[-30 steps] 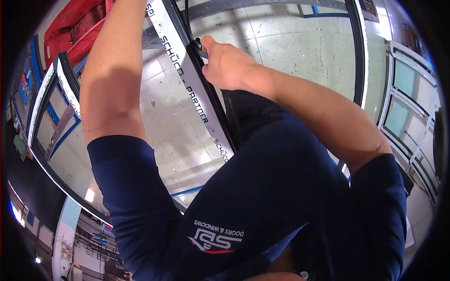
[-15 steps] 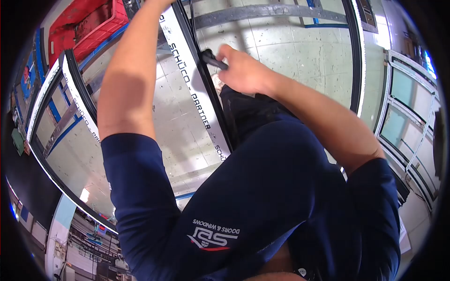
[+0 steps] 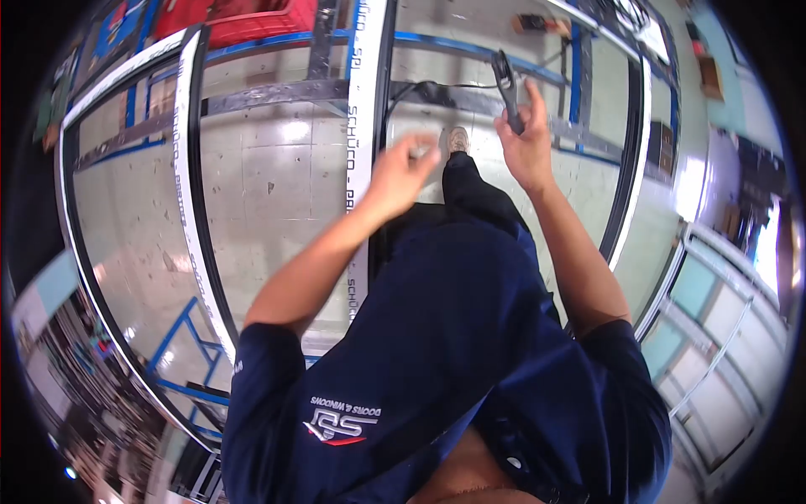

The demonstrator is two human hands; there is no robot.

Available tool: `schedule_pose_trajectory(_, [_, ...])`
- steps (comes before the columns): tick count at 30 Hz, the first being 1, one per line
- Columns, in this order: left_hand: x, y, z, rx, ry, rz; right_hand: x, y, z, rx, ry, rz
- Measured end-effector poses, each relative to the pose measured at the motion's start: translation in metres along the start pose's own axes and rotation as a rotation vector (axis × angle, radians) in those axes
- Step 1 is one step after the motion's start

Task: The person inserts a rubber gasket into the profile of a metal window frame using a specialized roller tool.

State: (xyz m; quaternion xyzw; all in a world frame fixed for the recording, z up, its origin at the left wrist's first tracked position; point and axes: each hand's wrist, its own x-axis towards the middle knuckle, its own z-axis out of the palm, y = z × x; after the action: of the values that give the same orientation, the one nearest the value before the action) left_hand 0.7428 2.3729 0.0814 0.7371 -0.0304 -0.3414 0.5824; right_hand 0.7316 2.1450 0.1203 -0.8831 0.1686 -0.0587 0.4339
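My left hand (image 3: 405,175) hangs over the long white-and-black frame profile (image 3: 361,126) printed with SCHÜCO, near the middle. Its fingers are bent and smeared by motion, so whether they pinch anything is unclear. To the right, my right hand (image 3: 531,151) grips a black hand tool (image 3: 507,92) that points up and away from me, with one finger stretched out beside it. The tool's exact kind cannot be made out. A dark cable (image 3: 403,94) runs from the profile toward the right, behind the tool.
Large window frames (image 3: 186,168) lie across grey and blue metal supports (image 3: 277,97). A red crate (image 3: 252,21) is at the upper left. A brush-like object (image 3: 537,25) lies at the top right. My shoe (image 3: 457,141) is on the tiled floor. More frames (image 3: 701,319) stand at the right.
The view has shifted and turned. My left hand has come back from the top edge to the middle. My right hand, with the tool, is now farther right of the profile, the tool pointing upward.
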Motion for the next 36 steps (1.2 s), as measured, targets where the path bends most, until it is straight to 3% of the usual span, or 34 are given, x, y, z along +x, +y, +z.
schedule_pose_trajectory(1, [-0.012,-0.029,0.014,-0.004,-0.003,0.036,0.014,0.01,0.006,0.14,-0.092,0.108])
schedule_pose_trajectory(2, [-0.026,-0.032,0.023,-0.243,-0.071,-0.162,0.028,0.017,0.011,0.277,-0.185,0.224])
schedule_pose_trajectory(3, [-0.033,-0.045,0.033,-0.352,-0.028,-0.241,0.042,0.017,0.017,0.236,-0.237,0.218])
schedule_pose_trajectory(4, [-0.035,-0.055,0.037,-0.263,-0.036,-0.294,0.055,0.016,0.025,0.192,-0.288,0.209])
schedule_pose_trajectory(6, [-0.029,-0.067,0.053,-0.782,0.161,-0.499,0.086,0.029,0.046,-0.092,-0.247,-0.233])
schedule_pose_trajectory(8, [-0.015,-0.084,0.059,-1.147,0.311,-0.437,0.125,0.053,0.074,-0.042,-0.333,-0.565])
schedule_pose_trajectory(9, [-0.009,-0.072,0.061,-1.317,0.423,-0.381,0.14,0.06,0.083,-0.03,-0.42,-0.664])
schedule_pose_trajectory(11, [0.004,-0.069,0.074,-1.502,0.639,-0.218,0.162,0.067,0.091,-0.169,-0.785,-0.614])
schedule_pose_trajectory(12, [0.011,-0.068,0.078,-1.552,0.729,-0.144,0.163,0.085,0.103,-0.226,-0.67,-0.789])
schedule_pose_trajectory(13, [0.018,-0.071,0.08,-1.582,0.779,-0.077,0.17,0.07,0.099,-0.204,-0.833,-0.731])
schedule_pose_trajectory(14, [0.024,-0.077,0.083,-1.611,0.831,-0.014,0.176,0.058,0.09,-0.199,-1.071,-0.454])
schedule_pose_trajectory(16, [0.031,-0.071,0.087,-1.667,0.992,-0.009,0.182,0.055,0.088,-0.092,-1.204,-0.339])
schedule_pose_trajectory(19, [0.044,-0.082,0.089,-1.666,1.157,-0.04,0.2,0.038,0.076,-0.082,-1.335,-0.392])
schedule_pose_trajectory(20, [0.05,-0.08,0.087,-1.657,1.229,-0.073,0.207,0.051,0.083,0.019,-1.28,-0.519])
schedule_pose_trajectory(23, [0.056,-0.076,0.093,-1.646,1.342,-0.051,0.235,0.041,0.08,-0.04,-1.242,-0.606])
schedule_pose_trajectory(26, [0.059,-0.063,0.091,-1.624,1.383,-0.035,0.259,0.022,0.073,-0.083,-1.26,-0.548])
schedule_pose_trajectory(29, [0.061,-0.055,0.09,-1.614,1.407,-0.033,0.278,0.013,0.08,-0.104,-1.237,-0.648])
schedule_pose_trajectory(32, [0.065,-0.048,0.09,-1.684,1.445,-0.023,0.283,-0.006,0.082,-0.217,-1.092,-0.623])
schedule_pose_trajectory(34, [0.067,-0.047,0.088,-1.695,1.471,-0.011,0.281,-0.016,0.091,-0.115,-0.936,-0.634])
schedule_pose_trajectory(36, [0.071,-0.049,0.082,-1.686,1.47,-0.002,0.28,-0.022,0.102,-0.121,-0.942,-0.613])
